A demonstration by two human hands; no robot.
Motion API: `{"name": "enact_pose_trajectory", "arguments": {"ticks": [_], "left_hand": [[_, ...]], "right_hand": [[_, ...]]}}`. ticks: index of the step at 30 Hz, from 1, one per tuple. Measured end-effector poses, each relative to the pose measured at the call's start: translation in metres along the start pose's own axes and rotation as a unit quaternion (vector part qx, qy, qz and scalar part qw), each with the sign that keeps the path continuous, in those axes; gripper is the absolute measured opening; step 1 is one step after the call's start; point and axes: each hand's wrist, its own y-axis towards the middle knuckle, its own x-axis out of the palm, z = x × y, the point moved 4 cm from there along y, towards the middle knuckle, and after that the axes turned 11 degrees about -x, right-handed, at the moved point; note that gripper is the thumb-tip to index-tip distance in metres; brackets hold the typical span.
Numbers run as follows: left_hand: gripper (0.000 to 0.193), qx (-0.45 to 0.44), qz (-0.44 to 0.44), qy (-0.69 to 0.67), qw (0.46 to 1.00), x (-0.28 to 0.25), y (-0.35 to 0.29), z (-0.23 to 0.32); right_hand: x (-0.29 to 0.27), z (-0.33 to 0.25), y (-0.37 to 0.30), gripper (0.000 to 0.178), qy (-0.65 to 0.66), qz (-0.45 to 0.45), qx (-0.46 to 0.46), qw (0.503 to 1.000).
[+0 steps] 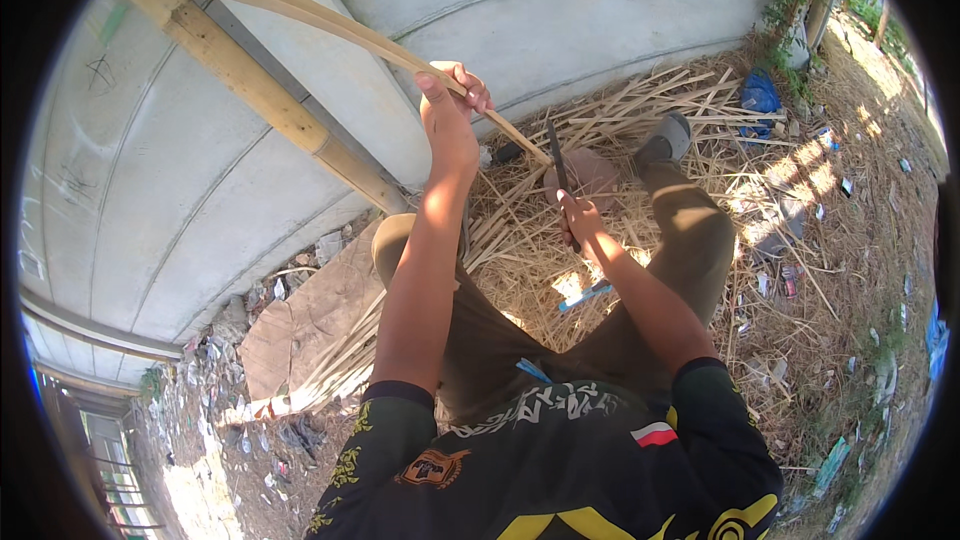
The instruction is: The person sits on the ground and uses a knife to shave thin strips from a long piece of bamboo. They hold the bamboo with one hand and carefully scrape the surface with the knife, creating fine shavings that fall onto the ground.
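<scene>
My left hand is closed round a long bamboo strip, held up at a slant. The strip's upper part reaches toward the upper left, and its lower end comes down to the knife. In my right hand is the handle of a dark-bladed knife, its blade pointing up and away from me. The blade meets the strip's lower end above a round, reddish-brown block on the ground. Whether the edge has bitten into the strip is too small to tell.
Pale bamboo strips lie heaped beyond the block, with shavings between my legs. A thick bamboo pole leans by the concrete wall. Flattened brown cardboard lies left, a blue plastic bag at far right.
</scene>
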Motion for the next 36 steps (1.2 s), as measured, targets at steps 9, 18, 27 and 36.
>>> {"name": "enact_pose_trajectory", "arguments": {"ticks": [9, 18, 27, 36], "left_hand": [[0.059, 0.037, -0.027, 0.020, 0.999, 0.036, 0.015, 0.002], [0.057, 0.028, -0.054, 0.012, 0.998, 0.022, 0.012, -0.005], [0.068, 0.029, -0.005, -0.048, 0.998, -0.031, -0.004, -0.003], [0.071, 0.024, 0.053, -0.043, 0.997, -0.050, 0.001, 0.000]], "right_hand": [[-0.012, 0.012, -0.002, 0.045, 0.091, 0.078, 0.137, 0.983], [-0.008, -0.014, -0.001, 0.044, -0.006, 0.032, 0.042, 0.999], [-0.002, 0.001, -0.006, 0.034, -0.039, 0.107, -0.120, 0.986], [0.006, -0.094, -0.016, 0.036, -0.043, 0.027, -0.155, 0.987]]}}
